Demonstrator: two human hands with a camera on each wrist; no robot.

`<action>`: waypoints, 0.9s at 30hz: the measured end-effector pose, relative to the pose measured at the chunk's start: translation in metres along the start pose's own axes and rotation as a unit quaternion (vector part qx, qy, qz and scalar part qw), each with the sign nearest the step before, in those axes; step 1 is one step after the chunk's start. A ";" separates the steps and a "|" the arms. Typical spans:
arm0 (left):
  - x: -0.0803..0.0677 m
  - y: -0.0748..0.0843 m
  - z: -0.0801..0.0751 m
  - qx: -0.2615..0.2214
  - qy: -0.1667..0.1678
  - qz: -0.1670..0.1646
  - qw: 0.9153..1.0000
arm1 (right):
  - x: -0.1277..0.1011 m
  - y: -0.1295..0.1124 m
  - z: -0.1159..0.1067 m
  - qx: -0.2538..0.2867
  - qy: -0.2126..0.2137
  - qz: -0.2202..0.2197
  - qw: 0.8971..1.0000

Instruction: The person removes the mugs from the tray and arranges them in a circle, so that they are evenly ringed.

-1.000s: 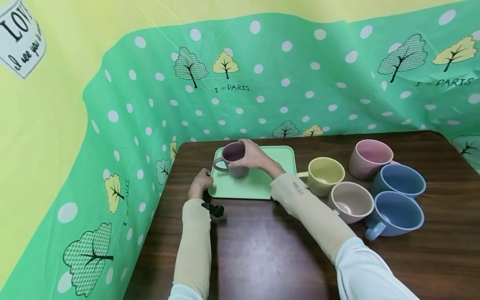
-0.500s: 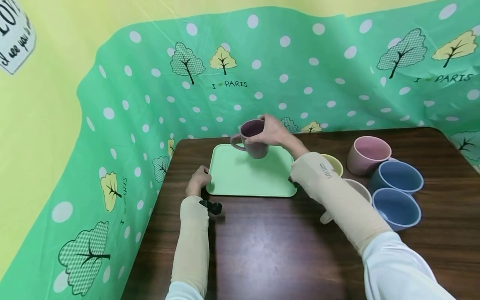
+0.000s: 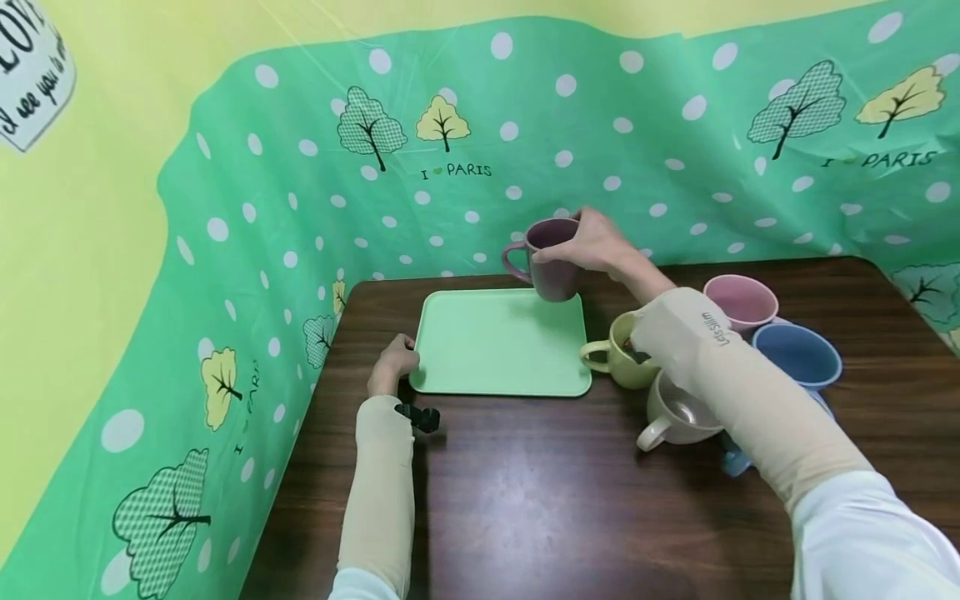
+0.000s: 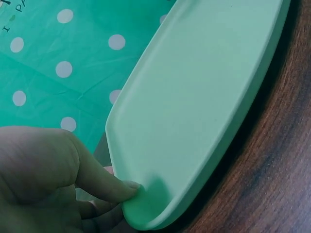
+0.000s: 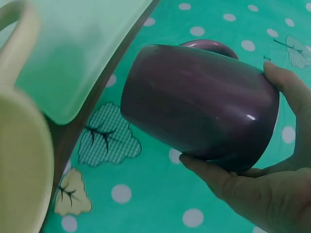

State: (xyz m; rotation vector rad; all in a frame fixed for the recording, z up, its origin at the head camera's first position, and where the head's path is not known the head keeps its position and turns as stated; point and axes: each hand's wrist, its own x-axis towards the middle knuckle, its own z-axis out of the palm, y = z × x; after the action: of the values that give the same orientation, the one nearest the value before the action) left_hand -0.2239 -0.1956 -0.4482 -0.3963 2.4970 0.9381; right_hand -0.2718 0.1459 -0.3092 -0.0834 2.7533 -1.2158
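Right hand point(image 3: 596, 242) is gripping the purple mug point(image 3: 551, 258) by its rim, fingers curled round it, holding it in the air above the far right corner of the green tray point(image 3: 498, 346). Left hand point(image 3: 393, 362) is pinching the tray's near left corner on the table point(image 3: 525, 500). Yellow mug point(image 3: 618, 354) is sitting just right of the tray.

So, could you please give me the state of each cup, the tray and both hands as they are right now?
Purple mug: upright, lifted above the tray's far right corner.
Right hand: grips the purple mug's rim.
Green tray: flat on the table, nothing on it.
Left hand: holds the tray's near left corner.
Yellow mug: upright on the table.
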 end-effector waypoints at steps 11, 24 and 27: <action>0.002 -0.002 0.000 -0.005 -0.004 0.010 1.000 | -0.011 0.028 -0.032 -0.055 -0.001 0.052 0.997; 0.004 -0.002 0.000 -0.007 -0.003 0.012 1.000 | -0.017 0.073 -0.055 -0.136 -0.018 0.087 0.987; 0.005 -0.002 0.000 -0.010 -0.004 0.007 1.000 | -0.017 0.081 -0.057 -0.147 -0.009 0.082 0.986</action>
State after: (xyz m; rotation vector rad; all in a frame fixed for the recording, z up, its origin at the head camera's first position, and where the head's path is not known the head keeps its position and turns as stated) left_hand -0.2275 -0.1977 -0.4514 -0.3819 2.4882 0.9677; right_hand -0.2627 0.2446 -0.3295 0.1018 2.8360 -0.7608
